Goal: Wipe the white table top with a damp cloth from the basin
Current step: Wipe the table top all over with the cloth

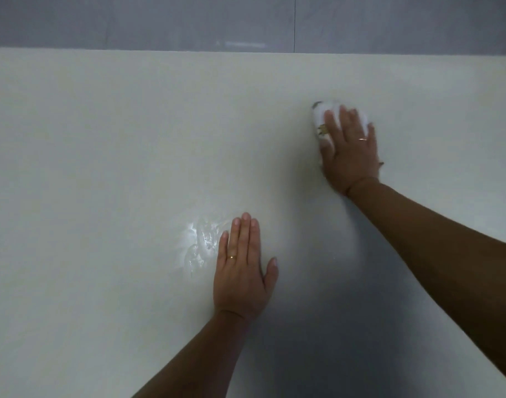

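Clearly mid-wipe: the right hand (350, 150) presses flat, fingers spread, on a bunched white damp cloth (320, 116) far across the smooth white table (102, 139); the left hand (243, 271) rests flat, fingers together, beside a wet sheen (198, 245). Most of the surface shows no wetness, so much seems left.
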### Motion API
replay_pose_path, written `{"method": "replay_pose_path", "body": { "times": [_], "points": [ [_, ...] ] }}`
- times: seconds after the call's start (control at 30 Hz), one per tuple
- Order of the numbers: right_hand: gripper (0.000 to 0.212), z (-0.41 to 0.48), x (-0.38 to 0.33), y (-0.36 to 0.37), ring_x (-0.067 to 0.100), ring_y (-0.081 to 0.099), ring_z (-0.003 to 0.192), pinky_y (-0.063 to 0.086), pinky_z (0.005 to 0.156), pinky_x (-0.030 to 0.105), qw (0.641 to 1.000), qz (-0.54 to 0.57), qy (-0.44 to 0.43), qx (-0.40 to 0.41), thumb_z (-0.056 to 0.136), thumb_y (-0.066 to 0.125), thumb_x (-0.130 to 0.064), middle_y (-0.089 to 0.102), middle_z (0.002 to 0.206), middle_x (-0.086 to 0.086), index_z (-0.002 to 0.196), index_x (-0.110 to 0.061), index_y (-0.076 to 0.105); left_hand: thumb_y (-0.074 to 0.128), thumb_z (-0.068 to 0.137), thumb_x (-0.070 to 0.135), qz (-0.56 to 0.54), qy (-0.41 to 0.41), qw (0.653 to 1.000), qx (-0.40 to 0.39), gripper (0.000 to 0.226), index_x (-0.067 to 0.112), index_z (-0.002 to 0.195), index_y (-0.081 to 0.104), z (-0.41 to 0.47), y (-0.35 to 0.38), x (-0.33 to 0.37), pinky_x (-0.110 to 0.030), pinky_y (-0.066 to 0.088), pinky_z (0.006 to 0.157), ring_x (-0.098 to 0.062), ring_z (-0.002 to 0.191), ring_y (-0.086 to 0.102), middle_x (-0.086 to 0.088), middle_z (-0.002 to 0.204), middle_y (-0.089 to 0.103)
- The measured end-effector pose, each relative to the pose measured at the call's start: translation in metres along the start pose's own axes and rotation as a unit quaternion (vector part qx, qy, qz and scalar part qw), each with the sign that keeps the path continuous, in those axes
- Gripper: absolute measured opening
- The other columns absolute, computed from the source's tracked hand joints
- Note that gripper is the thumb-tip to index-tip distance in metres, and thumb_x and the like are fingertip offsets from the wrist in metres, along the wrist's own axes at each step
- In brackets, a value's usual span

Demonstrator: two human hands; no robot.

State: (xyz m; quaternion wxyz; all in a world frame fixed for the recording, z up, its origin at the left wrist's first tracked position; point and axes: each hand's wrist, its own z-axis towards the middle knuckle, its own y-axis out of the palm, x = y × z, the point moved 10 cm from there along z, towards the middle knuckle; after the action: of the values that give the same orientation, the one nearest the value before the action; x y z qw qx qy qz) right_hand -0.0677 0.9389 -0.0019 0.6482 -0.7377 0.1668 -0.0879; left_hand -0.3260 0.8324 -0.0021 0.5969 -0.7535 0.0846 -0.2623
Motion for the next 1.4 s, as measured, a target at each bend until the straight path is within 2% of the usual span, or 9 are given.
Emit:
{"method": "replay_pose_path", "body": {
  "times": [0.17,0.3,0.4,0.63,0.87,1.0,1.13,1.27,1.4],
  "points": [
    [0.058,-0.029,-0.019,0.011,0.027,-0.001,0.147,-0.001,0.116,0.050,0.981,0.053,0.187,0.002,0.100,0.025,-0.037,0.000,0.160,0.008,0.152,-0.021,0.003,0.039,0.090,0.042,-0.003,0.000,1.000,-0.001,0.072,0.003,0.149,0.025,0.000,0.001,0.000,-0.044,0.016,0.119,-0.025,0.148,0.013,-0.014,0.158,0.021],
    [0.059,-0.070,-0.105,0.020,0.027,0.006,0.147,0.000,0.116,0.047,0.999,0.035,-0.023,-0.009,0.098,0.032,-0.038,0.010,0.160,0.007,0.151,-0.021,0.014,0.035,0.092,0.044,0.007,-0.005,1.000,-0.008,0.071,0.006,0.151,0.022,0.000,0.003,-0.001,-0.041,0.010,0.120,-0.023,0.149,0.008,-0.012,0.159,0.018],
    [0.056,-0.074,-0.077,0.018,0.025,0.008,0.147,0.005,0.117,0.048,0.995,0.008,-0.095,-0.020,0.099,0.034,-0.037,0.012,0.159,0.005,0.151,-0.023,0.016,0.036,0.092,0.042,0.003,-0.007,1.000,-0.008,0.071,0.005,0.150,0.023,0.000,0.002,-0.002,-0.042,0.012,0.120,-0.023,0.148,0.009,-0.012,0.159,0.019],
    [0.058,-0.083,0.001,0.017,0.025,-0.001,0.147,-0.003,0.117,0.049,0.980,0.056,0.193,0.004,0.100,0.025,-0.038,0.000,0.161,0.006,0.152,-0.023,0.004,0.034,0.091,0.042,0.007,-0.007,1.000,-0.002,0.071,0.004,0.150,0.023,0.000,0.002,0.000,-0.041,0.011,0.120,-0.024,0.148,0.010,-0.013,0.159,0.018],
    [0.058,-0.105,-0.063,0.022,0.026,0.011,0.146,0.005,0.116,0.048,0.997,0.013,-0.079,-0.010,0.098,0.034,-0.039,0.012,0.159,0.006,0.151,-0.021,0.016,0.027,0.092,0.043,0.022,-0.007,1.000,-0.003,0.071,0.005,0.151,0.018,0.000,0.001,-0.001,-0.039,0.006,0.121,-0.024,0.149,0.007,-0.012,0.159,0.015],
    [0.057,-0.107,0.028,0.019,0.022,0.000,0.147,-0.002,0.117,0.046,0.997,0.003,0.080,-0.014,0.100,0.024,-0.040,0.003,0.161,0.003,0.151,-0.025,0.005,0.021,0.093,0.042,0.029,-0.008,1.000,-0.008,0.069,0.005,0.151,0.017,-0.001,-0.002,0.003,-0.038,0.003,0.121,-0.024,0.149,0.005,-0.011,0.160,0.012],
    [0.060,-0.125,0.015,0.021,0.027,-0.001,0.147,-0.001,0.117,0.050,0.979,0.045,0.199,-0.002,0.099,0.025,-0.040,0.001,0.160,0.008,0.152,-0.020,0.003,0.032,0.094,0.037,-0.020,-0.014,1.000,-0.004,0.064,0.003,0.148,0.027,-0.041,0.001,0.017,-0.040,0.009,0.120,-0.026,0.147,0.016,-0.013,0.157,0.023],
    [0.063,-0.164,-0.070,0.032,0.028,0.007,0.147,0.001,0.116,0.050,0.999,0.030,-0.001,-0.023,0.095,0.032,-0.043,0.009,0.160,0.009,0.151,-0.020,0.014,0.033,0.095,0.041,-0.017,0.005,0.999,-0.039,0.066,0.008,0.151,0.022,-0.117,0.029,0.032,-0.040,0.010,0.120,-0.023,0.148,0.013,-0.008,0.159,0.016],
    [0.059,-0.171,-0.050,0.027,0.027,0.016,0.146,0.011,0.116,0.050,0.991,-0.010,-0.136,-0.014,0.095,0.026,-0.043,0.018,0.158,0.007,0.149,-0.020,0.023,0.035,0.093,0.042,0.012,-0.001,0.999,-0.034,0.069,0.009,0.152,0.019,-0.122,0.032,0.025,-0.040,0.010,0.119,-0.022,0.148,0.012,-0.008,0.159,0.018]
  ]
}}
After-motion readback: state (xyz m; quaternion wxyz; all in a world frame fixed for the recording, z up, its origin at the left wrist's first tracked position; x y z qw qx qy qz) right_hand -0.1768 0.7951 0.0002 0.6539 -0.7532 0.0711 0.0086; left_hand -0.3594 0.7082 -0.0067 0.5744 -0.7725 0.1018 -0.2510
